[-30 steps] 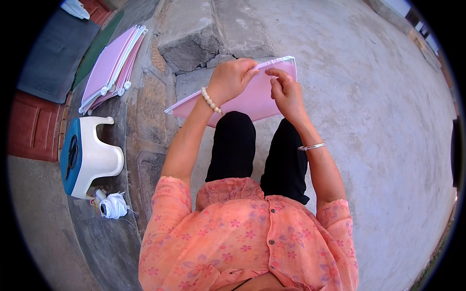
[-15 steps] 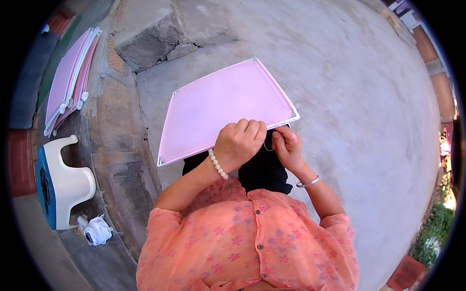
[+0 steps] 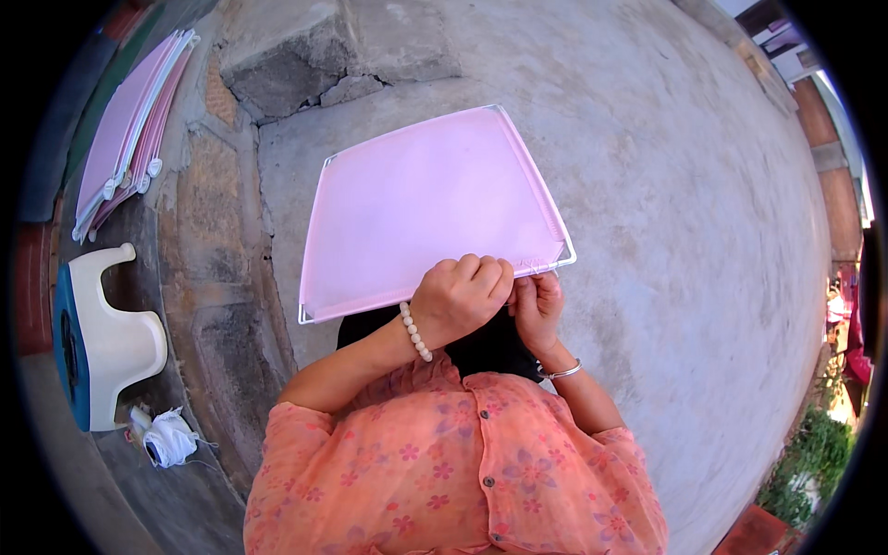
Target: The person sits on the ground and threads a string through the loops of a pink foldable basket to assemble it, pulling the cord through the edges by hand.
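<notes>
The pink cloth panel (image 3: 430,203) over the lap (image 3: 492,344) looks light and soft, best held by its stiff near edge, where the left hand (image 3: 461,301) grips; the right hand's (image 3: 537,310) hold is unclear.

Daylit grey floor (image 3: 684,259) borders a rough block (image 3: 287,55), with a white stool (image 3: 120,347) at left and plants (image 3: 814,462) at right.

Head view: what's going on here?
The left hand grips the near edge of a white-framed pink panel. The right hand is at that same edge, by the near right corner, fingers bent; whether it holds anything is unclear. Off to the left are a stack of pink panels, a white stool with a blue top and white thread.
</notes>
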Action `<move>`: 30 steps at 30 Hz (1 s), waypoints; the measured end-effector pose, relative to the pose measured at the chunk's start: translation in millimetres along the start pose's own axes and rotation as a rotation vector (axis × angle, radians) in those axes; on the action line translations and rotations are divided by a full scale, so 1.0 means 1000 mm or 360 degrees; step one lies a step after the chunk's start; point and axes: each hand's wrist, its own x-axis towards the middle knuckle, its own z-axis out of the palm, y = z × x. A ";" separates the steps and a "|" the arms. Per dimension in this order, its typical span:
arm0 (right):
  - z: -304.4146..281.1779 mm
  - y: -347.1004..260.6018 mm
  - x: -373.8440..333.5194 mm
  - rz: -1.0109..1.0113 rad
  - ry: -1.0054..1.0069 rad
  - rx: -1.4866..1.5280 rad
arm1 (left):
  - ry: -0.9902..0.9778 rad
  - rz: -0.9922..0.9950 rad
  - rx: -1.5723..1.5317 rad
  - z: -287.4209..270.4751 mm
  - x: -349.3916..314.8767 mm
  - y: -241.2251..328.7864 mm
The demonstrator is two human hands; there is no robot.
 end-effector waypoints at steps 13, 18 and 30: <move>-0.027 -0.027 0.006 0.0676 -0.0293 0.0727 | -0.0050 0.0031 -0.0081 0.004 -0.005 0.002; -0.069 -0.076 0.004 0.0373 -0.0366 -0.0956 | -0.0052 0.0098 -0.0042 0.007 -0.011 0.002; -0.041 -0.065 0.061 -0.0331 -0.1004 -0.1176 | -0.0110 0.0132 -0.0072 0.004 -0.013 0.004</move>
